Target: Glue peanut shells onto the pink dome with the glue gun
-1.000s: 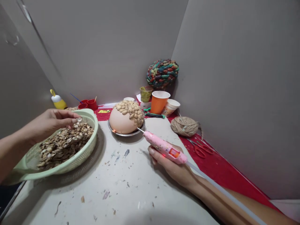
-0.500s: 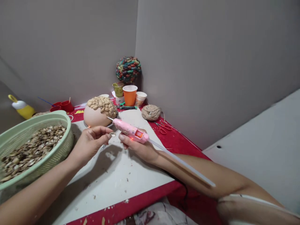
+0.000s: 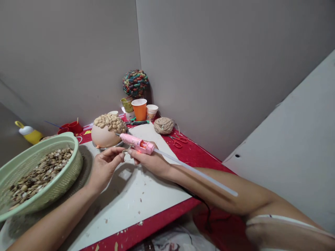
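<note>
My left hand (image 3: 107, 167) pinches a small piece of shell (image 3: 125, 151) between thumb and fingertips. My right hand (image 3: 149, 158) is closed around a pink hot glue gun (image 3: 134, 142), its thumb close to the shell piece. From the back of the gun a long glue stick (image 3: 196, 171) runs over my right forearm. The gun's metal tip points left, in front of a peach balloon (image 3: 103, 137) whose top is covered with tan shells (image 3: 111, 122). A green basket (image 3: 74, 153) of similar brown shells (image 3: 39, 176) stands left of my left hand.
Behind are a multicoloured ball (image 3: 135, 83), an orange cup (image 3: 139, 111), a smaller paper cup (image 3: 151, 112) and pliers (image 3: 137, 122). Twine (image 3: 163, 125) and red scissors (image 3: 178, 141) lie right. A white board (image 3: 125, 205) with crumbs covers part of the red cloth (image 3: 188, 153).
My hands have come closer together, bringing the shell piece near my right thumb. The whole view has shifted and tilted slightly.
</note>
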A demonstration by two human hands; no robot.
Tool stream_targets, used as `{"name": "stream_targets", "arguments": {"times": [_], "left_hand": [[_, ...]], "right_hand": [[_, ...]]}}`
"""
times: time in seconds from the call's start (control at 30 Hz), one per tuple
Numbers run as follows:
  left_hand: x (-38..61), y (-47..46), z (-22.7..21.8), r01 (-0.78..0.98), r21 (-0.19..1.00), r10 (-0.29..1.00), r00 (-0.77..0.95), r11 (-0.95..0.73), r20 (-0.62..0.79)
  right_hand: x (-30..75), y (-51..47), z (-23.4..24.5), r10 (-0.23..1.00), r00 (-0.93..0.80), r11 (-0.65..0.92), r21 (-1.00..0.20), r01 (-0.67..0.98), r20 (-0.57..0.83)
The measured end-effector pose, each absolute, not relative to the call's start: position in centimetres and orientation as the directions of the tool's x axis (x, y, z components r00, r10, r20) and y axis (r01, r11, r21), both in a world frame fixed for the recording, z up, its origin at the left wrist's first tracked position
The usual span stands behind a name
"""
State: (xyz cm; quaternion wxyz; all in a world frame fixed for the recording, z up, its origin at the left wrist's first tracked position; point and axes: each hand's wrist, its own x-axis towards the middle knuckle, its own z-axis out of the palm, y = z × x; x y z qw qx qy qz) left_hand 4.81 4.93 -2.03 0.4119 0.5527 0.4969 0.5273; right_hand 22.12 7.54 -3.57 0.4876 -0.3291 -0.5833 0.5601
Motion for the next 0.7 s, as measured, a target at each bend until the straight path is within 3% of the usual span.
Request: {"name": "stream_targets", "arguments": {"times": [0.17,0.43,0.7], "left_hand": [[4.6,4.7,-2.5,0.070,0.980,0.981,-0.048,-0.187,0.191],[4.0,4.7,-2.4,0.076,0.955,0.958,0.013,-0.288,0.288],[4.4,4.9,-1.3,-0.222,0.972,0.993,0.073,-0.076,0.094]], "right_hand": [[21.8,7.8,-3.6,0.933,-0.348,0.042,-0.986,-0.160,0.096],[21.5,7.0,-3.8,0.917,-0.395,-0.020,-0.980,-0.199,0.061],[21.9,6.6,-3.1,0.910,-0.388,0.055,-0.969,-0.239,0.147]]}}
